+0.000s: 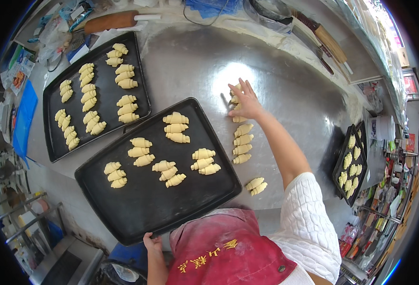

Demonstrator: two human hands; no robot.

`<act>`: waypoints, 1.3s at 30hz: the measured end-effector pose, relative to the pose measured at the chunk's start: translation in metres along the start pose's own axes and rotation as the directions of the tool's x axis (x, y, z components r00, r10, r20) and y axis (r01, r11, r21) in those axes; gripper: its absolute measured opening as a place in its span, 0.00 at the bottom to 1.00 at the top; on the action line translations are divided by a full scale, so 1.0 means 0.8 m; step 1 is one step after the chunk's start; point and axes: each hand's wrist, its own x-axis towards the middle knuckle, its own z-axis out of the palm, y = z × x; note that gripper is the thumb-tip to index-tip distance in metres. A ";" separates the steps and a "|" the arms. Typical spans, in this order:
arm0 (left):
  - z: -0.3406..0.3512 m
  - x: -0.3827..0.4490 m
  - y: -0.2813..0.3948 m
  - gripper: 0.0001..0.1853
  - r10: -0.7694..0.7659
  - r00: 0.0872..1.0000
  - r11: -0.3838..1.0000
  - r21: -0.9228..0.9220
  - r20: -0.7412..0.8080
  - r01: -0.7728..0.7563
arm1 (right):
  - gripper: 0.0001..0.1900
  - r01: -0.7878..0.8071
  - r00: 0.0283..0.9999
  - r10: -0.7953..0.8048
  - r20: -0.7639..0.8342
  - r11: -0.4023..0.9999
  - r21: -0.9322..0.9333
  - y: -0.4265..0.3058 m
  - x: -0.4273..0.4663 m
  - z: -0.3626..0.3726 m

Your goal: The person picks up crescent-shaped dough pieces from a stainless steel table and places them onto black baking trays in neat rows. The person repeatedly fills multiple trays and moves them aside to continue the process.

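My right hand [245, 100] reaches over the upper end of a line of rolled dough crescents [243, 139] on the metal worktop [195, 53]. Its fingers are spread around a few of them; whether it grips any is hidden. My left hand [153, 242] holds the near edge of a black baking tray [141, 203], which bears several groups of rolled dough pieces. Up and to the left, a second black tray [106, 89] carries more dough rolls in rows. A small group of dough rolls [256, 186] lies right of the near tray.
Another black tray with dough rolls [348, 171] stands at the far right. A rolling pin [111, 21] lies at the upper left; a knife [307, 39] and a second rolling pin [332, 42] lie upper right. A blue plastic sheet [25, 121] hangs at the left edge.
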 end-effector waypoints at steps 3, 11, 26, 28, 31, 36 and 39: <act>0.004 -0.012 0.006 0.08 0.044 0.997 0.996 0.075 -0.056 -0.040 | 0.49 0.091 0.984 -0.072 0.162 0.990 -0.108 0.020 0.015 -0.001; 0.013 -0.033 0.003 0.09 0.046 0.997 0.997 0.067 -0.057 -0.042 | 0.44 -0.207 0.972 0.218 0.086 0.970 -0.127 0.009 0.001 -0.005; 0.010 -0.026 -0.012 0.13 0.070 0.993 0.996 -0.054 0.092 -0.065 | 0.34 -0.170 0.985 0.137 0.102 0.726 0.667 -0.092 -0.014 0.007; 0.008 -0.021 -0.015 0.13 0.051 0.990 0.997 -0.069 0.132 -0.043 | 0.30 0.118 0.992 -0.072 -0.104 0.825 0.552 -0.206 -0.067 0.023; 0.018 -0.035 -0.015 0.12 0.049 0.988 0.998 -0.046 0.148 -0.043 | 0.27 0.406 0.848 -0.522 0.097 0.756 0.514 -0.345 -0.121 0.077; 0.018 -0.033 -0.013 0.09 0.033 0.983 0.999 -0.023 0.180 -0.030 | 0.27 0.605 0.668 -0.714 0.209 0.685 0.405 -0.523 -0.164 0.190; 0.015 -0.033 -0.008 0.08 0.029 0.972 1.000 -0.004 0.232 -0.028 | 0.32 0.672 0.686 -0.714 0.140 0.695 0.255 -0.543 -0.170 0.235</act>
